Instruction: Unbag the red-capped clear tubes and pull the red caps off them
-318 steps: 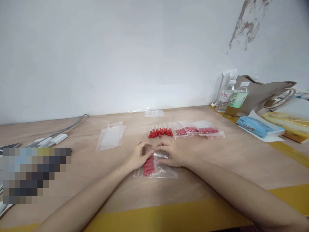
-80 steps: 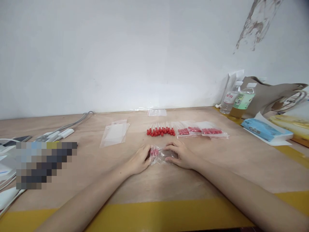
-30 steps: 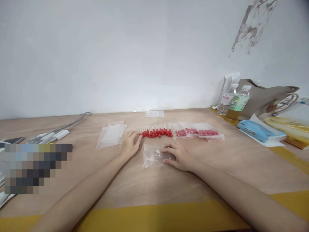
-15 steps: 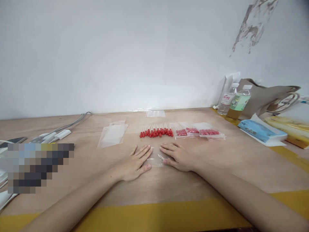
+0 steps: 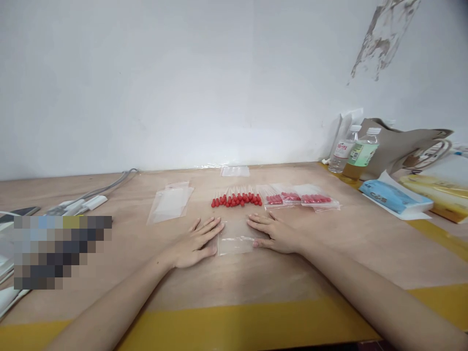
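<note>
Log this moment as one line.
clear bag: flat | left hand: open, at bag's left edge | right hand: open, at bag's right edge | red-tipped sticks: loose, beyond bag

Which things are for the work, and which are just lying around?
Probably for the work:
clear bag between left hand and right hand
red-tipped sticks
filled bags
flat clear bags

Probably just lying around:
bottles
blue packet
grey bag
cable

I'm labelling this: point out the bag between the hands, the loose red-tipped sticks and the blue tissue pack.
Bag [image 5: 236,239], head view: clear middle.
Red-tipped sticks [image 5: 239,197], head view: central tip.
Blue tissue pack [image 5: 397,196], head view: top face.
</note>
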`<state>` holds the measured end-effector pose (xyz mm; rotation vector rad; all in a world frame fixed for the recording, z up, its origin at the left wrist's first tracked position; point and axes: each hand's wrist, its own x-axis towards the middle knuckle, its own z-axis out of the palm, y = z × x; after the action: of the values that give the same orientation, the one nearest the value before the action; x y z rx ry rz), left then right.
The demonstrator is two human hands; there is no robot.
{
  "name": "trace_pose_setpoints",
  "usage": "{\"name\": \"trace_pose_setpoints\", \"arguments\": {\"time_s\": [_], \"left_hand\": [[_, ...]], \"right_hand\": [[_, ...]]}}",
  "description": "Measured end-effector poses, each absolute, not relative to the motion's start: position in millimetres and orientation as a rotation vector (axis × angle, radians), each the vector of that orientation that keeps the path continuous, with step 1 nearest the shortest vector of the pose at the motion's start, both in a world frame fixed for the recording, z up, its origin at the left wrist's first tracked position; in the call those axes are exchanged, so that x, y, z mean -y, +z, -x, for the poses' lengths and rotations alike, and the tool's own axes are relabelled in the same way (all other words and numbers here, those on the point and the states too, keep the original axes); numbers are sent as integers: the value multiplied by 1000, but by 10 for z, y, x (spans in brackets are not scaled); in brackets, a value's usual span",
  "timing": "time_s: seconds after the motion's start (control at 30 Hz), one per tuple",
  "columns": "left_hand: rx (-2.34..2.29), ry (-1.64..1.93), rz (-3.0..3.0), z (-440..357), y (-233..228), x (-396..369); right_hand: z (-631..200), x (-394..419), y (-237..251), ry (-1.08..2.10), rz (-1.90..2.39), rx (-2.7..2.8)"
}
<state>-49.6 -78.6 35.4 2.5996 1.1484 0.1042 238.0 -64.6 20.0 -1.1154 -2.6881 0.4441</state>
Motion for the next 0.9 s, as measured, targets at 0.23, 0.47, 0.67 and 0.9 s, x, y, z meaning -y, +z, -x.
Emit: {"name": "trace_pose_setpoints", "arguments": {"time_s": [0.23,0.47,0.67,0.9], "left_hand": [[-1370,744,-2210,294,130,500],[-1377,623,-1971,412,176,501],[-1483,1167,-1682,720,489,478],[-2152,1422,-1289,1583,518,227]], "right_hand": [[-2496,510,237,-52,1253,2318],[-2921,292,207,-616,1711,2136],[-2869,259,167,-661,1600,2174],[-2672,207,135,-733,1486,2301]]}}
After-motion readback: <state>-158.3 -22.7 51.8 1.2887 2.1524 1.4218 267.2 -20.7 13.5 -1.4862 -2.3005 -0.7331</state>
